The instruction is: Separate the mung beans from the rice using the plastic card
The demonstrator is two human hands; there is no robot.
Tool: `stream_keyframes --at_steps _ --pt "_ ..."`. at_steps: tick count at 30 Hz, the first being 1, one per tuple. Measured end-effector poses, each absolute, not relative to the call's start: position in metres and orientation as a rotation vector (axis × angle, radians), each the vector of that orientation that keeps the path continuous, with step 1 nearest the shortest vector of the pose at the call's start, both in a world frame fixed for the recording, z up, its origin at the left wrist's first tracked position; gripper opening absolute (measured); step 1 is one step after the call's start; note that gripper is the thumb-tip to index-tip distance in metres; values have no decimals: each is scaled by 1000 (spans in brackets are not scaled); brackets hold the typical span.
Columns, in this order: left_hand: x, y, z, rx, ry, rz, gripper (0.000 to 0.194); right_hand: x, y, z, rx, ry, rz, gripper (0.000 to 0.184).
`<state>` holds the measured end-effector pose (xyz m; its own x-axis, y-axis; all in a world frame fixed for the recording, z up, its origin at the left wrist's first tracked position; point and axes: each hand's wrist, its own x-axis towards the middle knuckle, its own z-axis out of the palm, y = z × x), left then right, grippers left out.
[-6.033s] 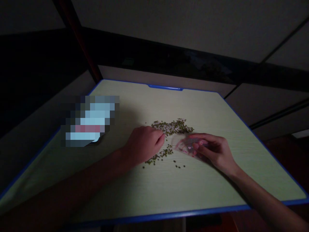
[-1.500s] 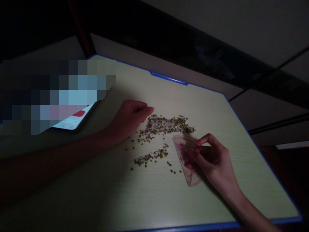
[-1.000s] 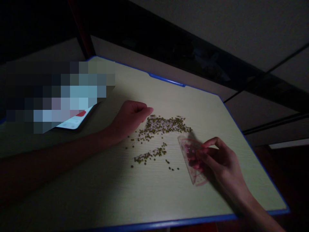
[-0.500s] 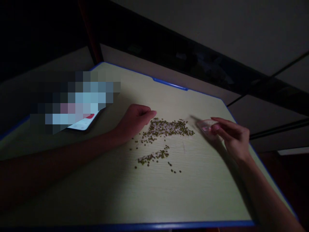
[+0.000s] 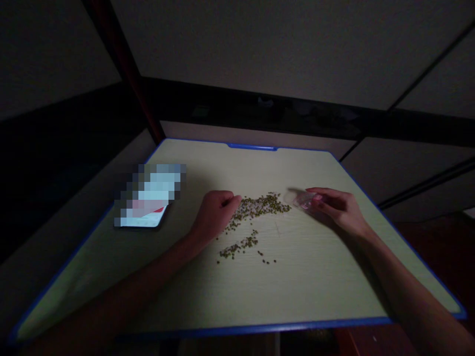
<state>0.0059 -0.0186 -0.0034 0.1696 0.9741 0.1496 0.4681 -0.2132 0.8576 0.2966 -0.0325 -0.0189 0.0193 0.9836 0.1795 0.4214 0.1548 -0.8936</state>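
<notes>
A heap of small green beans [image 5: 265, 205], mixed with whitish grains, lies on the pale table [image 5: 315, 277]. My left hand [image 5: 215, 212] is closed beside the heap's left end, its thumb side against the beans. Whatever its curled fingers may hold is hidden. On the right, my right hand [image 5: 339, 207] pinches a small clear plastic bag [image 5: 306, 200] with pinkish marks. The bag's mouth end points at the heap, just short of its right edge. Nearer to me is a smaller bean cluster [image 5: 239, 246], with a few stray beans [image 5: 263, 260] to its right.
A phone [image 5: 148, 217] with a lit, partly blurred screen stands at the table's left side. Blue edging [image 5: 260, 328] runs round the table, with a raised blue strip [image 5: 252, 147] at the far side. A wall rises behind it. The room is dim.
The view has levelled and shifted. My right hand has brought the bag slightly closer to the heap. My left hand, still closed, now covers more of the heap's left end.
</notes>
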Motion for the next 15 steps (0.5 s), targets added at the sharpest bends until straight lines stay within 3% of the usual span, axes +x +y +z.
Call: stream_keyframes --at_steps 8,15 --pt "6 -45 6 1814 1413 907 37 297 -27 -25 -1344 -1689 819 37" --pt "-16 -12 8 1817 1462 1023 36 302 -29 -14 -1344 -1819 668 28"
